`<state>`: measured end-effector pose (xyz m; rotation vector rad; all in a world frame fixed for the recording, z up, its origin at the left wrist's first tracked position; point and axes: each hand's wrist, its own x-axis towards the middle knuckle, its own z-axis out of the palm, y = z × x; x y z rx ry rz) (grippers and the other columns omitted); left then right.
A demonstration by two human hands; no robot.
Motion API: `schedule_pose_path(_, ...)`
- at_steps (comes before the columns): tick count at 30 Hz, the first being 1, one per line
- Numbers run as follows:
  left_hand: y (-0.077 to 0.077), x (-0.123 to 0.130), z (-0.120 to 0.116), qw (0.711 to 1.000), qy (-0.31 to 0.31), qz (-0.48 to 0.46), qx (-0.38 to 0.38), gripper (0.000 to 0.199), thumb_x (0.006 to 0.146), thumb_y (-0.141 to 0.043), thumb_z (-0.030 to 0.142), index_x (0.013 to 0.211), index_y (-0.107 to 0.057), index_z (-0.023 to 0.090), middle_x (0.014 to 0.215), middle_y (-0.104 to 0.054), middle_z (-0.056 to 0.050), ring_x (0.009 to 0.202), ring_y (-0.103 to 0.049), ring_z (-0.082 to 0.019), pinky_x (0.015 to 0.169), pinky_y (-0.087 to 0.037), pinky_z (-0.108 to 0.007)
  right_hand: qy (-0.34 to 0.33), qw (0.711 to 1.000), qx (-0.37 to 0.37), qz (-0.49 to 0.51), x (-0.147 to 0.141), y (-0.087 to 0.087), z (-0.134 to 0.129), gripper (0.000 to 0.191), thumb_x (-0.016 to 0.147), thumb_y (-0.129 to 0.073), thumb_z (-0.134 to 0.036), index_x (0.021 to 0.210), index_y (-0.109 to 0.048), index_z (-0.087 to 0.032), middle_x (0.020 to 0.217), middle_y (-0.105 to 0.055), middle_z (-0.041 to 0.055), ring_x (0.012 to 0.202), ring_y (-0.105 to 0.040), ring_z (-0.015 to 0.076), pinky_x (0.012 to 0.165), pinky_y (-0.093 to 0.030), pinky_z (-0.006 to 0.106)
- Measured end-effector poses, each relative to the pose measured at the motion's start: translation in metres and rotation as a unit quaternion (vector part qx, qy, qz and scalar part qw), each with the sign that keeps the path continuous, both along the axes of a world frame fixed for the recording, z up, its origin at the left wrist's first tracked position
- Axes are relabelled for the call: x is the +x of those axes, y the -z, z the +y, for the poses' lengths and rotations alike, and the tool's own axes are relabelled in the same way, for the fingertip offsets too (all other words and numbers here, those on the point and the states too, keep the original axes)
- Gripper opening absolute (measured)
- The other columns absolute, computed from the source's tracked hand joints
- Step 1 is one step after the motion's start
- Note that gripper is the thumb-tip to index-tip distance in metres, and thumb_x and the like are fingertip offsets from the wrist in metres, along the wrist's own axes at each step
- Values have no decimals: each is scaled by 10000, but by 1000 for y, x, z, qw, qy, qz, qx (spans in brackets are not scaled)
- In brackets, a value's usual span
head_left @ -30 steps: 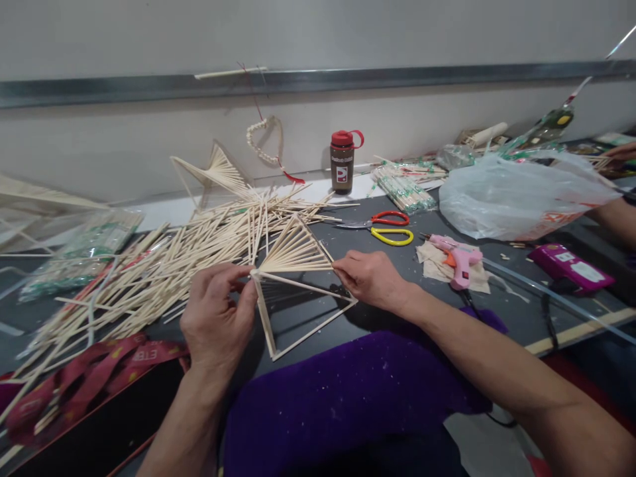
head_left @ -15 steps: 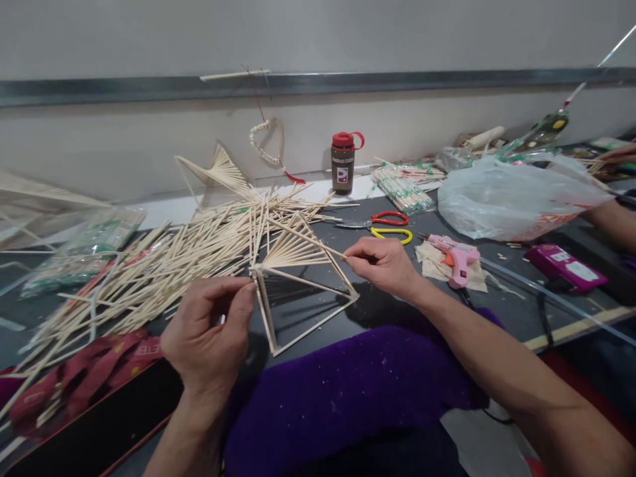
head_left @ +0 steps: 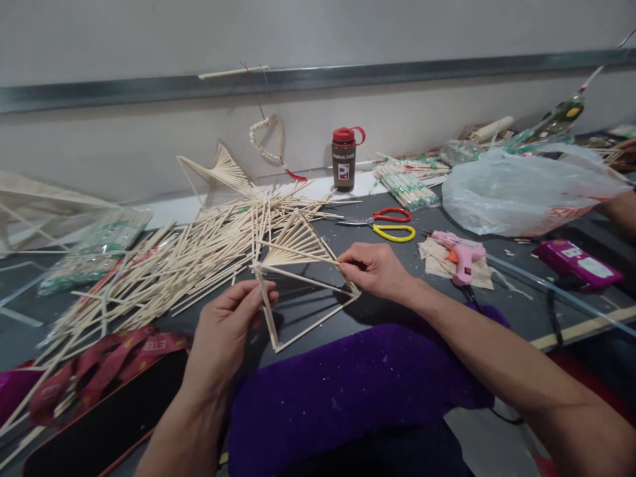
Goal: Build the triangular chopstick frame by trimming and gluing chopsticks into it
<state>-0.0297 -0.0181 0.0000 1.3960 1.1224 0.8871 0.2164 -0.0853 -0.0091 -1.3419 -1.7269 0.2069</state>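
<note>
A frame of thin wooden sticks (head_left: 318,327) stands on the dark table, with a fan of sticks (head_left: 293,242) across its upper part. My left hand (head_left: 231,318) is closed on the frame's left edge, thumb and fingers around it just below the corner. Between the fingertips of my right hand (head_left: 375,268) is the right end of a single wooden stick (head_left: 303,253). This stick lies slantwise over the fan, its far end near the frame's upper left corner. Behind the frame spreads a loose pile of wooden sticks (head_left: 209,252).
Scissors (head_left: 382,224), a pink glue gun (head_left: 460,255) on a cloth and a plastic bag (head_left: 527,189) lie to the right. A bottle (head_left: 344,162) stands by the wall. A phone (head_left: 109,424) and red lanyard (head_left: 104,371) are front left. Another person's arm (head_left: 619,212) shows at right.
My left hand has moved right and closed on the frame's left edge. My right hand has brought its stick lower, down onto the fan. The view has shifted slightly.
</note>
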Motion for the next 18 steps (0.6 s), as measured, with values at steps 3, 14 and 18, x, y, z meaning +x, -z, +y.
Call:
schedule_pose_path(3,-1,2,4,998,43,2,-48,313,695,-742,399,921,-716,185,847,-732,-70,773,-668,-173,605,-490,-229,1,1000,-19,-12,0,2,1,151,818,-526,-143,757,-661,-168,673,-627,-3,620,-546,84,598,-404,222)
schedule_pose_path(14,-8,4,3,995,48,-45,-71,273,732,-723,350,949,-714,184,898,-734,-71,854,-672,-177,658,-510,-234,67,994,-46,73,-1,6,4,131,871,-503,-209,834,-621,-167,684,-622,-13,595,-527,86,589,-396,220)
schedule_pose_path(18,-13,16,9,974,134,-60,-174,252,717,-729,265,947,-722,161,963,-729,-102,854,-680,-188,688,-534,-265,67,996,-36,47,-2,7,5,144,890,-494,-228,832,-615,-175,746,-632,6,667,-552,102,640,-414,233)
